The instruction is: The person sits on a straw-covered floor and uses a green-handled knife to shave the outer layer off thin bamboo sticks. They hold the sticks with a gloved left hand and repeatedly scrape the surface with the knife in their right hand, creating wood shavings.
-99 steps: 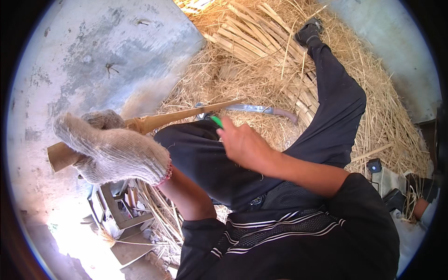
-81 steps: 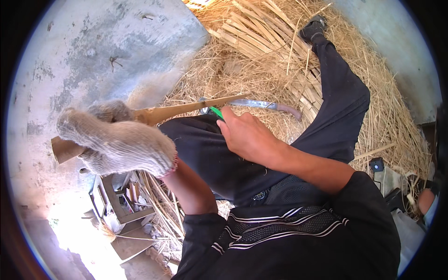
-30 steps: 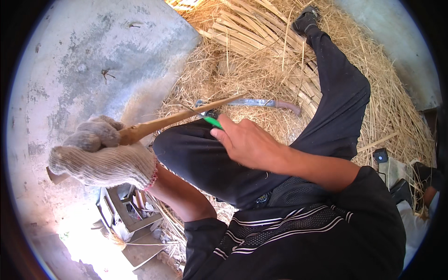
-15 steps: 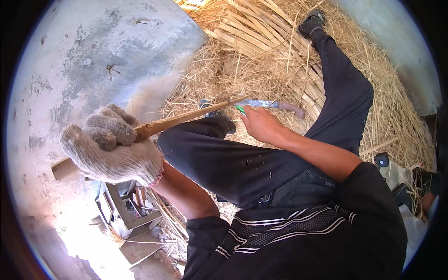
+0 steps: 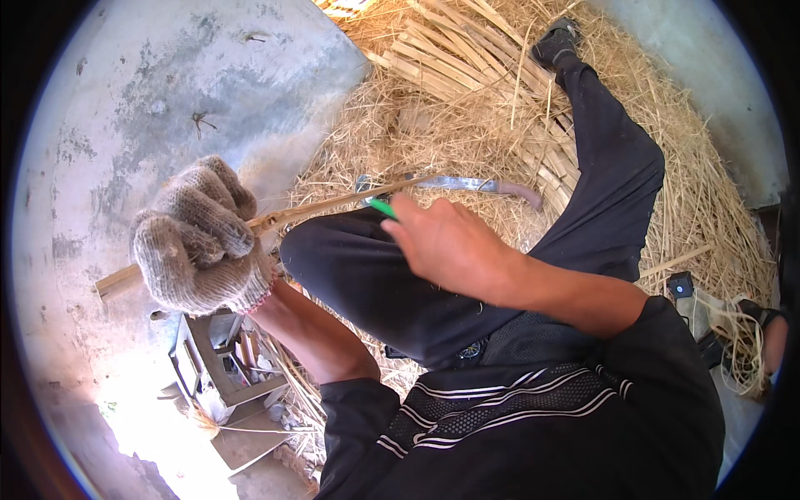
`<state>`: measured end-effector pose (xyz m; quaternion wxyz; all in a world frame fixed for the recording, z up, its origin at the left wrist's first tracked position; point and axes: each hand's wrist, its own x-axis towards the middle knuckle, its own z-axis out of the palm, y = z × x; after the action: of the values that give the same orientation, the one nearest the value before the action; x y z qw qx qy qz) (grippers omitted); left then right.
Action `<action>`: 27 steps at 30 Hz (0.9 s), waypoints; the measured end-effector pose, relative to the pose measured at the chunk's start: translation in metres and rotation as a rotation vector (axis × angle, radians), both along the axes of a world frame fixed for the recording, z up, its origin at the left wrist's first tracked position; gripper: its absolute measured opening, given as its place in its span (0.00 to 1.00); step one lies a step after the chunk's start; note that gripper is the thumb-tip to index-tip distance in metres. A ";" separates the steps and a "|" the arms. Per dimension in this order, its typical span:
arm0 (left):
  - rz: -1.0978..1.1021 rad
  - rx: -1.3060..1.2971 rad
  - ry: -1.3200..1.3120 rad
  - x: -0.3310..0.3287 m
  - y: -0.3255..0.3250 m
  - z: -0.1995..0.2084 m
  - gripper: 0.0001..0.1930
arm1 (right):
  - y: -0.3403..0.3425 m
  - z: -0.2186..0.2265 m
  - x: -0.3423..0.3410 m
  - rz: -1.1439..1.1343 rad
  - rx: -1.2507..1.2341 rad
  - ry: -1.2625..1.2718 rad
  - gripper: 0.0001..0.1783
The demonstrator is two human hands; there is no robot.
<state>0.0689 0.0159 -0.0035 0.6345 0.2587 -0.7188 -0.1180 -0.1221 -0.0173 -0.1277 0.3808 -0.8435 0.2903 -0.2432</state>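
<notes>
My left hand, in a grey knitted work glove, is closed around a split bamboo strip. The strip passes through the fist; a short end sticks out at the left, and the long thin end points up to the right above my bent knee. My bare right hand grips a small green-handled knife close beside the strip. Its blade is hard to make out against the strip and the things behind. Beyond the right hand, a curved-bladed machete with a brownish handle lies on the shavings.
Split bamboo strips lie in a pile ahead, over straw-like shavings. A pale stained wall rises at the left. Below my left forearm stands a wooden frame with odds and ends. Someone's arm shows at the right edge.
My right hand with the knife has moved left and nearer along the strip, from near its tip. The gloved left hand has shifted slightly right and rolled, with the strip still in it.
</notes>
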 end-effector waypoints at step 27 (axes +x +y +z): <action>0.465 0.122 0.564 -0.034 -0.018 0.009 0.19 | -0.016 -0.021 -0.002 -0.010 0.164 0.060 0.15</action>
<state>0.0351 -0.0018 0.0054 0.8009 0.4096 -0.4293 -0.0801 -0.1239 -0.0330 -0.1483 0.4388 -0.8148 0.3247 -0.1952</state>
